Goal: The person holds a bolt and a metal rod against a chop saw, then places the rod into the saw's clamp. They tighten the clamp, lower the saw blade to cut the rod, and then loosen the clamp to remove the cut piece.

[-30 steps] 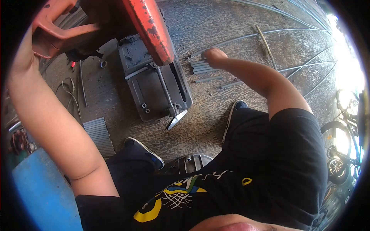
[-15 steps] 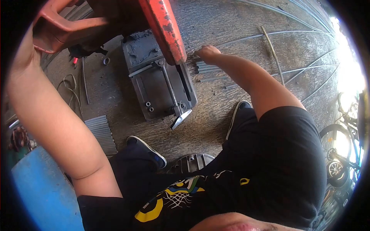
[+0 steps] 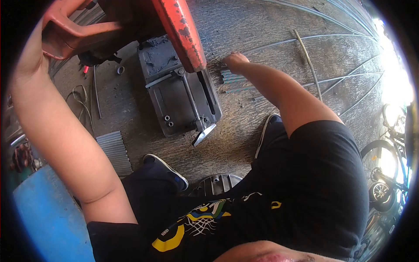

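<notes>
At the upper left, my left hand [image 3: 31,59] is at the red D-shaped handle [image 3: 80,29] of a cut-off saw [image 3: 185,37], closed round it, with the fingers mostly hidden. Chipped red paint covers the saw's arm, which reaches over a dark metal base [image 3: 183,100] with a screw vise [image 3: 188,94]. To the right of the base, my right hand [image 3: 237,61] is closed low near the floor. A long thin metal rod [image 3: 279,43] runs out from it to the right. Just below this hand lie several short cut rods [image 3: 233,77].
A row of cut rods [image 3: 114,150] lies by my left foot [image 3: 166,170]. A blue panel [image 3: 50,209] stands at lower left. Long rods cross a thin bar [image 3: 309,65] on the right. A round metal piece [image 3: 216,184] sits between my feet; a bicycle [image 3: 379,166] stands far right.
The saw's red arm has shifted slightly up and left over the base, and my left forearm slightly right. My right hand has moved a little to the right and down.
</notes>
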Tool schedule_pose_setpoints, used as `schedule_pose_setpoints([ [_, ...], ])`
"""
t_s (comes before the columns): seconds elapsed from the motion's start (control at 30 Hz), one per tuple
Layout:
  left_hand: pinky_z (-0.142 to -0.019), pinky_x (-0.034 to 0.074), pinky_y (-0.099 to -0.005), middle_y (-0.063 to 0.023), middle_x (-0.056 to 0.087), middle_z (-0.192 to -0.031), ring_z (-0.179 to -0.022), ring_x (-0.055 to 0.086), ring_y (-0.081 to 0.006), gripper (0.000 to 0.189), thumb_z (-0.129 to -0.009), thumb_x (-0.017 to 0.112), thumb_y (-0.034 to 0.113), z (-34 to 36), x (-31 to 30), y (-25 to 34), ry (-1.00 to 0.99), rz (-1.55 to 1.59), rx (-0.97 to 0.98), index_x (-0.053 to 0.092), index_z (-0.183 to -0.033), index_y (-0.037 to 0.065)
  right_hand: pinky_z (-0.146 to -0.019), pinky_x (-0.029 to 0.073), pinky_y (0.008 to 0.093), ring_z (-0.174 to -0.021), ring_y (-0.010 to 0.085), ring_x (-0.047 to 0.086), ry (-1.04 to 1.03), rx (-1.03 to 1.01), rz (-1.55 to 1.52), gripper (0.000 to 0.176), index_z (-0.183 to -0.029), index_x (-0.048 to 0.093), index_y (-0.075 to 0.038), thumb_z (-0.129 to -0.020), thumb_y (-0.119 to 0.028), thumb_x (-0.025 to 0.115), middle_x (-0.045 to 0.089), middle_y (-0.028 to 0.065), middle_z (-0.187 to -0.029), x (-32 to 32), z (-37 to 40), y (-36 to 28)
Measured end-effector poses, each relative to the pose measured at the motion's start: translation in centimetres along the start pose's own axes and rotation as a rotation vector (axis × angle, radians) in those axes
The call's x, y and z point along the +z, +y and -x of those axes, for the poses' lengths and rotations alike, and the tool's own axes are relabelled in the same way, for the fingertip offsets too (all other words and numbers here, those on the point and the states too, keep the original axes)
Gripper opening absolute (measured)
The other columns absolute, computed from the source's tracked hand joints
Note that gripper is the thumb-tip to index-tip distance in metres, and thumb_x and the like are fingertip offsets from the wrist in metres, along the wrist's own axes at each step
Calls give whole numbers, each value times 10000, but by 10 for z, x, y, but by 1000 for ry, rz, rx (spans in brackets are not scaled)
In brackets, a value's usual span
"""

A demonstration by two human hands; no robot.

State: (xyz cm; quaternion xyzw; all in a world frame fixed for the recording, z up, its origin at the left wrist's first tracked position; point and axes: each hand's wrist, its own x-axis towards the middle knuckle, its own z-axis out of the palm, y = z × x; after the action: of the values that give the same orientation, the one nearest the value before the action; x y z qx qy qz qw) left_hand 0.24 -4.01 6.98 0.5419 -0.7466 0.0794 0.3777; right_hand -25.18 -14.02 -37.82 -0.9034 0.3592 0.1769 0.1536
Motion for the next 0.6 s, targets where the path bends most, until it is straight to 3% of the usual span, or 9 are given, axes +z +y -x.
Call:
schedule_pose_setpoints([
  [0.17,-879,433,-376,-245,565,-1092,-975,555,-318,461,-900,413,284,-4,-7,-4,3,20,-15,549,-1113,-102,-936,467,415,-1088,283,588,-3,63,-137,229,-1099,610,-115,-881,-155,554,637,115,-1115,-25,40,-22],
  [0.2,-880,432,-376,-245,565,-1092,-975,555,-318,462,-900,413,284,-4,-9,-5,5,21,-16,549,-1114,-102,-921,480,425,-1116,279,568,-185,65,-169,294,-1152,587,-126,-878,-234,593,623,118,-1135,-11,44,-21],
  [0.23,-881,432,-376,-246,565,-1093,-976,555,-318,462,-900,414,284,-5,-11,-4,9,27,-15,548,-1114,-102,-808,531,427,-965,275,627,-181,-52,-69,261,-1086,605,-130,-861,-260,633,641,114,-1022,8,56,-20],
  [0.3,-882,431,-377,-246,564,-1094,-976,554,-319,463,-900,414,284,-4,-11,-4,12,39,-16,546,-1116,-103,-855,486,425,-996,290,613,-154,-220,85,337,-1130,586,-127,-854,-310,644,638,106,-1031,40,79,-16],
  [0.37,-883,430,-378,-247,564,-1095,-977,554,-320,463,-900,415,284,-3,-12,-4,11,45,-23,544,-1117,-104,-864,486,398,-1030,298,609,-222,-157,32,372,-1128,594,-111,-825,-317,661,639,109,-1091,44,87,-21],
  [0.47,-885,429,-379,-248,563,-1096,-978,553,-321,464,-900,416,283,-4,-12,-5,7,54,-30,542,-1120,-106,-831,504,395,-993,292,631,-48,-238,33,247,-1031,636,-90,-839,-243,623,661,112,-1033,53,83,-15],
  [0.6,-888,427,-380,-250,561,-1098,-980,552,-323,465,-900,418,283,-6,-11,-3,2,68,-39,539,-1123,-107,-780,524,402,-933,280,660,-141,-142,51,158,-951,661,-85,-853,-165,567,679,110,-974,49,75,-14],
])
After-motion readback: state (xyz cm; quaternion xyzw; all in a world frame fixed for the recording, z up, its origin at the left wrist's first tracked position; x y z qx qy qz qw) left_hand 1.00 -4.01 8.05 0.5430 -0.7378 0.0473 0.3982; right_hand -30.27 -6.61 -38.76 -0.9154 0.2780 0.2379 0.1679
